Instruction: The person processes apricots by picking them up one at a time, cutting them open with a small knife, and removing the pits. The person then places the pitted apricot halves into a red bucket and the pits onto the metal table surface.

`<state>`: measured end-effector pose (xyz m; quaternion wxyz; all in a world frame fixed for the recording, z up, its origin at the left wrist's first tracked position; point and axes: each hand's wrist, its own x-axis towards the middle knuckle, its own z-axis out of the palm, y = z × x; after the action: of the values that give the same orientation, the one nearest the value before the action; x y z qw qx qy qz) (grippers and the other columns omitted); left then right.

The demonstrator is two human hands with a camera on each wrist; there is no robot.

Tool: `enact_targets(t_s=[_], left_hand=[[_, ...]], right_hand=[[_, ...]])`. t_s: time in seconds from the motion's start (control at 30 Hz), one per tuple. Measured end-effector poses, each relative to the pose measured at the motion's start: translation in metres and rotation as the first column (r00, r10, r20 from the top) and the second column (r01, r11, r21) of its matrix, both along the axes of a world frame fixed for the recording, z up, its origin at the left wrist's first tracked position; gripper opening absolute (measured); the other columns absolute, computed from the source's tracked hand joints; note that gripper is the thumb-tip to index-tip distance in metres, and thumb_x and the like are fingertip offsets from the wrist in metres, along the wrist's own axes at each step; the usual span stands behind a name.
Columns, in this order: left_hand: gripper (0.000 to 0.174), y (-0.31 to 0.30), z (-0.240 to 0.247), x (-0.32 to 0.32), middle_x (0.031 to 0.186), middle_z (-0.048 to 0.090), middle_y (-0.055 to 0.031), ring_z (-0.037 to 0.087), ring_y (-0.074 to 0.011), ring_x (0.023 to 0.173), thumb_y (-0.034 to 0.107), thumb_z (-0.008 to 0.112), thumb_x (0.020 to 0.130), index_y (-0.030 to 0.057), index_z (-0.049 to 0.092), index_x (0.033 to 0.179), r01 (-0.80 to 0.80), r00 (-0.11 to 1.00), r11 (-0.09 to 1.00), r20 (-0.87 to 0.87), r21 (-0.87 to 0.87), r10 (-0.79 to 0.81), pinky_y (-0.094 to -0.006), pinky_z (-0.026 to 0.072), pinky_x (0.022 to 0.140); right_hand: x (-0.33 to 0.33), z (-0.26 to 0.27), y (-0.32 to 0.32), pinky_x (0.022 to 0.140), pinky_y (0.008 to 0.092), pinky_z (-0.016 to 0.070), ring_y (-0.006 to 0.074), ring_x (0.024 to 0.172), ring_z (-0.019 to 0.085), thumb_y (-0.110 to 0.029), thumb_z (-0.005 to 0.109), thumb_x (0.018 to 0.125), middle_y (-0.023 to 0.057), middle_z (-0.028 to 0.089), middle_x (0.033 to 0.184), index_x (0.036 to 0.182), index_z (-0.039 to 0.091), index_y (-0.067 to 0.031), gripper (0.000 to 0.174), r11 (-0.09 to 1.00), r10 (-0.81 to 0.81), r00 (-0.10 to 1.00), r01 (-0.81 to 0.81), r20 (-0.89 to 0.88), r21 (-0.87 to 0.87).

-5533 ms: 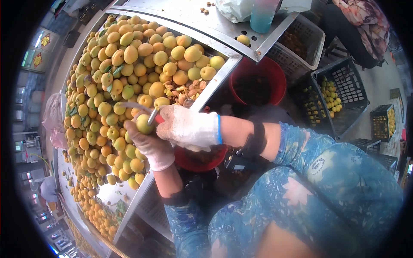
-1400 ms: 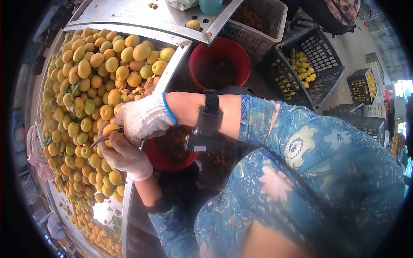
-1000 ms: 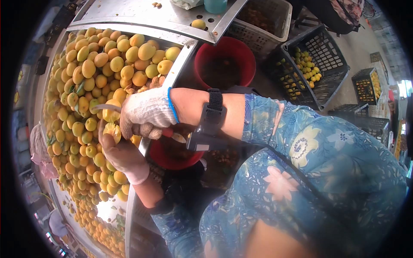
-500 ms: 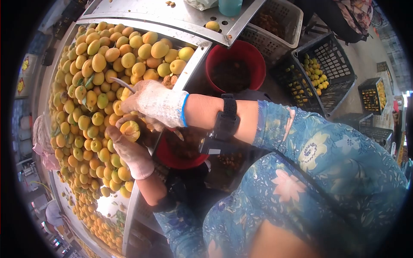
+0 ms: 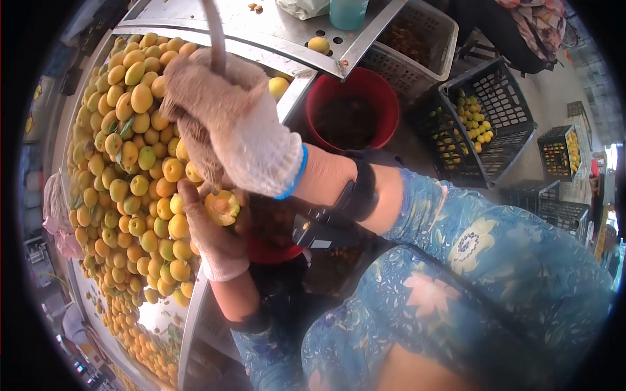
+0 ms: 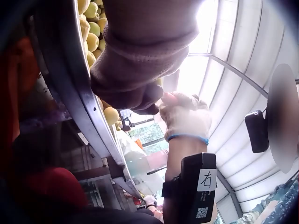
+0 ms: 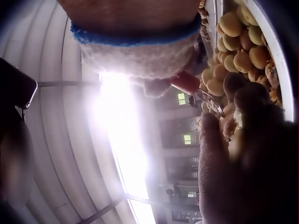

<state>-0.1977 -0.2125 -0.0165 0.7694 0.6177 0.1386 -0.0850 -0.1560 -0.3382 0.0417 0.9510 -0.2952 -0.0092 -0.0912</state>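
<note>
Gripping a red-handled metal tool (image 7: 187, 83) was one white-gloved right hand (image 5: 231, 120), fingers curled. Just beside it, the gloved left hand (image 5: 216, 240) pinched one cut yellow fruit (image 5: 222, 208). Heaped beside both hands lay whole orange-yellow fruits (image 5: 119, 190).

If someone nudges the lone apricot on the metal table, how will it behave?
The apricot likely rolls: it's round, on the flat metal table. The holes beside it might check it. Smooth-looking skin suggests some slip.

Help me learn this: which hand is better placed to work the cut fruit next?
Probably the right hand: it grips the red-handled tool, metal tip near the cut fruit, which the left hand holds.
</note>
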Motion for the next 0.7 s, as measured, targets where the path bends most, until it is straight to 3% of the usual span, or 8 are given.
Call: enact_targets(t_s=[0.1, 0.17, 0.3, 0.37, 0.5, 0.57, 0.63, 0.7], left_hand=[[0.057, 0.009, -0.009, -0.001, 0.093, 0.063, -0.0085, 0.06, -0.0156, 0.084, 0.047, 0.047, 0.096, 0.0002, 0.044, 0.129, 0.194, 0.972, 0.981, 0.132, 0.007, -0.194, -0.0264, 0.0511, 0.07], [0.07, 0.01, -0.005, -0.005, 0.121, 0.059, -0.0159, 0.058, -0.0232, 0.114, 0.028, 0.071, 0.082, -0.0005, 0.038, 0.137, 0.024, 0.769, 0.68, 0.421, 0.732, -0.481, -0.0345, 0.0468, 0.092], [0.088, 0.025, -0.027, 0.002, 0.123, 0.058, -0.0148, 0.056, -0.0294, 0.116, 0.022, 0.08, 0.065, 0.0024, 0.035, 0.138, -0.027, 0.759, 0.57, 0.388, 0.821, -0.523, -0.0388, 0.0437, 0.098], [0.089, 0.032, -0.037, 0.008, 0.134, 0.052, -0.0173, 0.052, -0.0281, 0.123, 0.02, 0.078, 0.068, 0.0038, 0.032, 0.142, 0.075, 0.724, 0.32, 0.17, 0.944, -0.669, -0.0383, 0.0422, 0.1], [0.089, 0.025, -0.037, -0.005, 0.135, 0.051, -0.0175, 0.051, -0.0301, 0.125, 0.018, 0.077, 0.07, 0.0054, 0.031, 0.144, 0.124, 0.851, 0.511, 0.173, 0.85, -0.495, -0.0379, 0.0421, 0.101], [0.064, 0.015, -0.025, -0.011, 0.122, 0.059, -0.0152, 0.057, -0.0248, 0.114, 0.006, 0.068, 0.075, 0.0003, 0.044, 0.134, -0.073, 0.807, 0.582, 0.391, 0.81, -0.442, -0.0372, 0.0442, 0.097], [0.064, 0.022, -0.027, -0.009, 0.125, 0.058, -0.0126, 0.055, -0.0223, 0.115, 0.004, 0.067, 0.074, -0.0003, 0.044, 0.134, -0.044, 0.81, 0.586, 0.372, 0.809, -0.453, -0.0358, 0.0429, 0.099], [0.079, 0.032, -0.032, -0.005, 0.135, 0.05, -0.0165, 0.053, -0.0243, 0.119, 0.009, 0.071, 0.078, 0.0047, 0.029, 0.145, 0.092, 0.813, 0.454, 0.197, 0.886, -0.549, -0.0347, 0.0427, 0.1]], right_hand=[[-0.006, -0.001, -0.001, 0.035, 0.021, 0.0351, 0.0061, 0.042, 0.047, -0.025, 0.063, 0.093, 0.0019, 0.058, 0.064, 0.084, 0.06, -0.0058, 0.022, 0.992, 0.053, 0.996, -0.043, 0.076, -0.121], [-0.007, -0.006, 0.001, 0.039, 0.0204, 0.0378, 0.0048, 0.049, 0.05, -0.025, 0.064, 0.092, 0.001, 0.059, 0.066, 0.087, 0.061, -0.0059, 0.02, 0.984, 0.041, 0.995, -0.024, 0.091, -0.176], [-0.006, -0.012, 0.008, 0.055, 0.0207, 0.0468, 0.0056, 0.064, 0.057, -0.026, 0.066, 0.091, -0.0008, 0.06, 0.069, 0.088, 0.063, -0.0049, 0.022, 0.932, -0.015, 0.958, 0.118, 0.287, -0.344], [-0.008, -0.016, 0.016, 0.057, 0.0208, 0.0477, 0.0064, 0.067, 0.058, -0.025, 0.065, 0.092, -0.001, 0.061, 0.07, 0.088, 0.064, -0.0039, 0.022, 0.947, -0.038, 0.898, 0.173, 0.439, -0.272], [-0.008, -0.016, 0.008, 0.057, 0.0207, 0.0477, 0.0069, 0.065, 0.058, -0.027, 0.062, 0.094, 0.0008, 0.063, 0.076, 0.093, 0.064, -0.0023, 0.025, 0.954, 0.114, 0.965, -0.041, 0.235, -0.296], [-0.001, -0.017, 0.01, 0.057, 0.02, 0.0472, 0.0063, 0.066, 0.058, -0.027, 0.062, 0.094, 0.0004, 0.062, 0.076, 0.093, 0.064, -0.0039, 0.023, 0.981, 0.08, 0.975, -0.04, 0.209, -0.191], [-0.003, -0.015, 0.006, 0.058, 0.0202, 0.0475, 0.0062, 0.067, 0.058, -0.025, 0.063, 0.093, 0.0, 0.062, 0.076, 0.092, 0.064, -0.0049, 0.021, 0.976, 0.141, 0.987, -0.126, 0.077, -0.177], [-0.005, -0.019, 0.014, 0.059, 0.0212, 0.0485, 0.0069, 0.067, 0.058, -0.023, 0.065, 0.092, -0.0005, 0.062, 0.075, 0.092, 0.064, -0.0043, 0.019, 0.98, 0.086, 0.977, -0.047, 0.197, -0.192]])
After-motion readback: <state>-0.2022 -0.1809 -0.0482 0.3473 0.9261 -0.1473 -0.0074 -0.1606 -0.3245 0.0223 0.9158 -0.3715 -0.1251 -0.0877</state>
